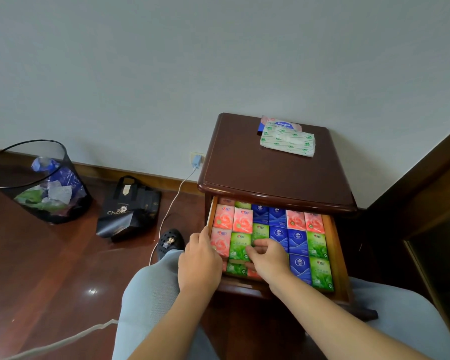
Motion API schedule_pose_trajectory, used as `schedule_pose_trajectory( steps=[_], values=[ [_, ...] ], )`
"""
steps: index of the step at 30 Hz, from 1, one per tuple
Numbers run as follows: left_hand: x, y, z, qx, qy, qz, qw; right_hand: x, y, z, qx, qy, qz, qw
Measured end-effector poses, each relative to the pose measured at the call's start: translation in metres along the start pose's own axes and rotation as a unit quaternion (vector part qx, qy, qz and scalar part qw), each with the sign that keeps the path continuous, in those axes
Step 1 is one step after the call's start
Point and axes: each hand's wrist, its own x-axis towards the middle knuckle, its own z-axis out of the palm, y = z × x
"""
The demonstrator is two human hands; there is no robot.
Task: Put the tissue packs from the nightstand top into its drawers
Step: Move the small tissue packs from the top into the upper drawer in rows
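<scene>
The right hand [266, 258], its fingers [255, 249] curled on a green pack [240, 246] in the full drawer [337, 255], is found nearer than the left hand [199, 261] to the remaining tissue packs [287, 137], laid crosswise far on the nightstand top [257, 172].

"deeyeo" on the top tissue pack [281, 123]; "cha…" on the black bag [126, 211].

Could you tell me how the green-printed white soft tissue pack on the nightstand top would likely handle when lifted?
The green-printed white soft tissue pack probably sags when lifted: its wrapper looks crumpled. It likely feels light, and lying flat, should slide rather than roll.
</scene>
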Motion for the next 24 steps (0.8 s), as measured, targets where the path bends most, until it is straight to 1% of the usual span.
schedule_pose_trajectory(
  steps=[2, 4, 6, 10, 13, 18, 24],
  values=[
    [0.000, 0.001, -0.001, -0.007, 0.002, -0.002, 1.000, 0.000, 0.003, -0.001, -0.050, -0.002, -0.028, 0.998],
    [-0.001, 0.002, -0.001, -0.010, 0.002, -0.004, 1.000, -0.001, 0.007, -0.001, -0.130, -0.014, -0.071, 0.989],
    [-0.002, 0.002, -0.001, -0.007, 0.001, -0.006, 1.000, -0.001, 0.010, 0.001, -0.180, -0.027, -0.095, 0.979],
    [-0.004, 0.003, -0.002, -0.003, 0.000, -0.004, 1.000, 0.002, 0.009, 0.007, -0.282, 0.012, -0.112, 0.953],
    [-0.005, 0.003, -0.003, -0.004, 0.001, -0.002, 1.000, 0.005, 0.005, 0.011, -0.362, 0.040, -0.102, 0.926],
    [-0.006, 0.005, -0.005, 0.001, 0.004, 0.005, 1.000, 0.013, 0.005, 0.017, -0.371, 0.051, -0.125, 0.919],
    [-0.007, 0.007, -0.008, 0.006, -0.001, 0.000, 1.000, 0.021, 0.006, 0.021, -0.366, 0.093, -0.154, 0.913]
  ],
)
